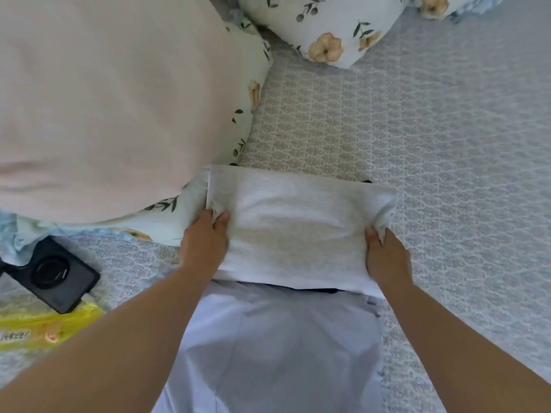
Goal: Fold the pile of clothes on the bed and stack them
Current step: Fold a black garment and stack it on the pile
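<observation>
A light grey folded garment (295,231) lies in the middle of the bed. My left hand (204,242) pinches its left edge between thumb and fingers. My right hand (386,257) pinches its right edge the same way. A thin strip of dark fabric (316,290) shows under the garment's near edge, and a dark corner peeks out at its far right. Below that, close to me, spreads pale lavender cloth (274,347); I cannot tell whether it is my own clothing or another garment.
A big pink-and-floral duvet (98,105) bulges at the left, touching the grey garment's corner. A floral pillow (325,28) lies at the back. A black phone (58,277) and a yellow packet (44,329) rest at the near left. Patterned grey bedsheet (447,144) stretches to the right.
</observation>
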